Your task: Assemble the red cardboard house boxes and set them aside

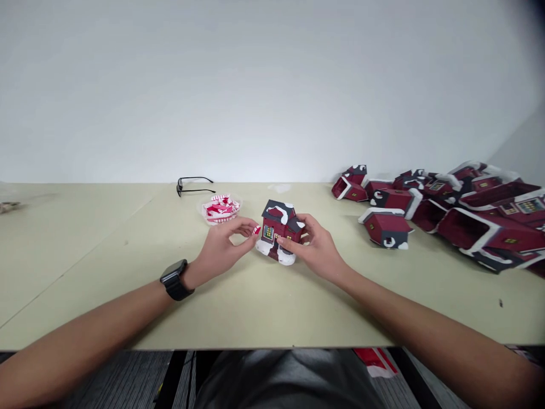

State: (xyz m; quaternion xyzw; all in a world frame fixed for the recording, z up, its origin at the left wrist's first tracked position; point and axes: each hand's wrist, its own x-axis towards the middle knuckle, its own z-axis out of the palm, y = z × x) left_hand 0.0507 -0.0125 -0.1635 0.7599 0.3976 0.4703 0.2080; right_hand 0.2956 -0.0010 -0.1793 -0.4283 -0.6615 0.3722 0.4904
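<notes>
My right hand (pixel 317 250) is closed around the right side of a small model house (pixel 279 227), its thumb on the front wall. The house is dark red with a grey roof, white snow patches and yellow-lit windows, held upright over the table. Just to its left, my left hand (pixel 227 244) pinches a small red-and-white piece (pixel 256 230) between thumb and fingertips, close to the house's left wall. Behind that hand stands a clear plastic container (pixel 203 215) of similar red-and-white pieces (pixel 221 209). A black watch is on my left wrist.
Black-framed glasses (pixel 196 184) lie behind the container. At the right, a pile of similar model houses (pixel 481 210) spreads over the table, with one house (pixel 386 228) lying nearest me. A small dark speck (pixel 501 303) lies near the front right. The table (pixel 255 318) ends before my lap.
</notes>
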